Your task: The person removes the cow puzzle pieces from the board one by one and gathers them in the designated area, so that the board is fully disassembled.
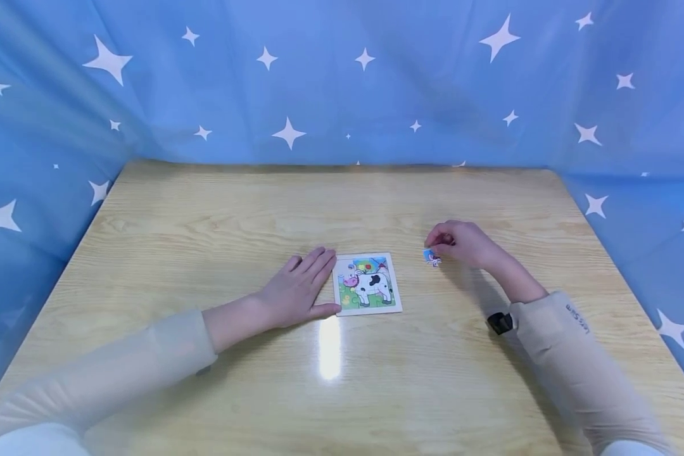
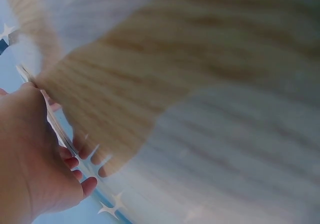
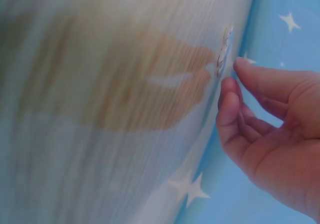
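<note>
A framed cow puzzle lies on the table, showing a black-and-white cow on green grass. Its upper left corner looks pale, without the picture. My left hand rests flat at the frame's left side, thumb at the lower left corner; the left wrist view shows this hand along the frame's edge. To the right of the frame, a small blue and pink puzzle piece is at the fingertips of my right hand. In the right wrist view, the thumb and bent fingers of that hand stand apart, with no piece clearly between them.
A light wood-grain table spreads around the puzzle, glossy enough to reflect both hands. Blue cloth with white stars hangs along its back and sides. A dark strap-like item sits at the right cuff.
</note>
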`<state>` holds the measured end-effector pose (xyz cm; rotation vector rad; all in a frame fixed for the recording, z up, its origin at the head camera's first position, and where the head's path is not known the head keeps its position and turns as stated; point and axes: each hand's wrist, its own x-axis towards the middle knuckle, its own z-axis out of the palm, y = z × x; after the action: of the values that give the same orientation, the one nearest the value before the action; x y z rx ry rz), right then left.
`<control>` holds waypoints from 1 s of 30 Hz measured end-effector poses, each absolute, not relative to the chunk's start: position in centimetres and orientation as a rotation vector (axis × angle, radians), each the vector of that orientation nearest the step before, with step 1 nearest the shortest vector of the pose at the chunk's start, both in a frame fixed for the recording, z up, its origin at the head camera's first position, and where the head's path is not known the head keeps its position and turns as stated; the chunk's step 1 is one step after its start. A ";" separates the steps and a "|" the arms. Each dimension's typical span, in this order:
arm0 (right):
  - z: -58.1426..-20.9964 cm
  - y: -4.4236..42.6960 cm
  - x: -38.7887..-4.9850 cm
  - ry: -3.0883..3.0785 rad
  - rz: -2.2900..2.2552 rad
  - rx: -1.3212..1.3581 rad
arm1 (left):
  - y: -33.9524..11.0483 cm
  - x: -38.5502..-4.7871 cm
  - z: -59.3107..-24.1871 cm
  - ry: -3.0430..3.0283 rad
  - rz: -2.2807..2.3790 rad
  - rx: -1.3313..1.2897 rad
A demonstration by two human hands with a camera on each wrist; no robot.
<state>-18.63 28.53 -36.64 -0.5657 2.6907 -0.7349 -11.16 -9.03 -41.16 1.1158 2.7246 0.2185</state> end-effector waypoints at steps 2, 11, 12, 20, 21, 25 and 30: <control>-36.5 28.2 -18.5 2.691 -0.750 -0.584 | -9.1 -11.3 -41.1 2.732 0.209 1.123; -36.9 26.4 -18.1 2.639 -0.788 -0.635 | -9.3 -11.1 -41.0 2.712 0.209 1.112; -36.9 26.2 -18.0 2.632 -0.797 -0.640 | -9.3 -11.1 -41.0 2.714 0.207 1.111; -36.8 24.9 -17.8 2.604 -0.825 -0.693 | -9.2 -11.2 -41.0 2.756 0.200 1.168; -36.8 24.7 -17.8 2.601 -0.822 -0.703 | -9.2 -11.1 -41.0 2.759 0.199 1.173; -37.0 23.8 -18.0 2.586 -0.827 -0.724 | -9.3 -11.2 -40.9 2.755 0.204 1.162; -37.1 22.8 -18.0 2.556 -0.853 -0.757 | -9.3 -11.2 -41.0 2.747 0.191 1.153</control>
<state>-18.02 22.81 -37.11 -0.7569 2.5558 -0.8535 -11.19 -9.33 -41.02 1.1527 2.7469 0.1909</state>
